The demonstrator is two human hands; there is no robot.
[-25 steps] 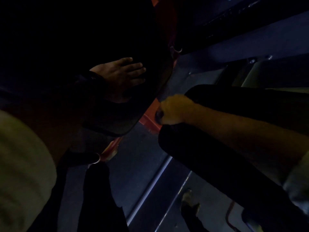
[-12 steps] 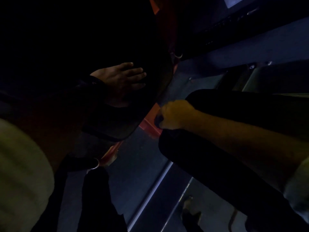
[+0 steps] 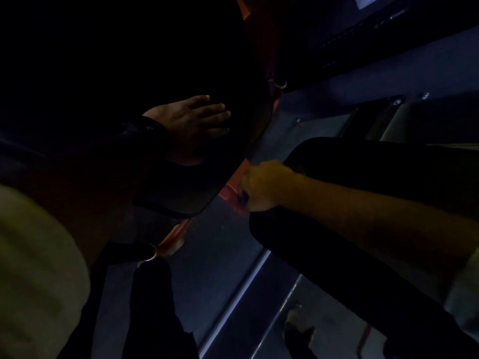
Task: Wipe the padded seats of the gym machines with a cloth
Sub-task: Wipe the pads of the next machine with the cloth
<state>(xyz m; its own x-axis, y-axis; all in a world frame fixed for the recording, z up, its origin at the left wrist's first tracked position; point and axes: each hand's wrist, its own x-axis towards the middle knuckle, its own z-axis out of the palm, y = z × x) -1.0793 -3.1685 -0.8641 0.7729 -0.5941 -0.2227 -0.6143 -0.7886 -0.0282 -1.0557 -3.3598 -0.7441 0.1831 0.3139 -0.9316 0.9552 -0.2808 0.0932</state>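
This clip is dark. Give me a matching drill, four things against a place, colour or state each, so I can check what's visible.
Things:
1. left hand
2. right hand
3. machine frame
4. metal ring

Descriptions:
a. red-orange
b. curled round a dark cloth
c. fingers flat on the left seat pad
d. silvery, below that pad, beside the frame

Pairs: 1-c, 2-b, 3-a, 4-d

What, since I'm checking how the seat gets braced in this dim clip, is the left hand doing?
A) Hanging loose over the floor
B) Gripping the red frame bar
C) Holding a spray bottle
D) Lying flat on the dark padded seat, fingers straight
D: the left hand lies spread, fingers straight, on the dark padded seat.
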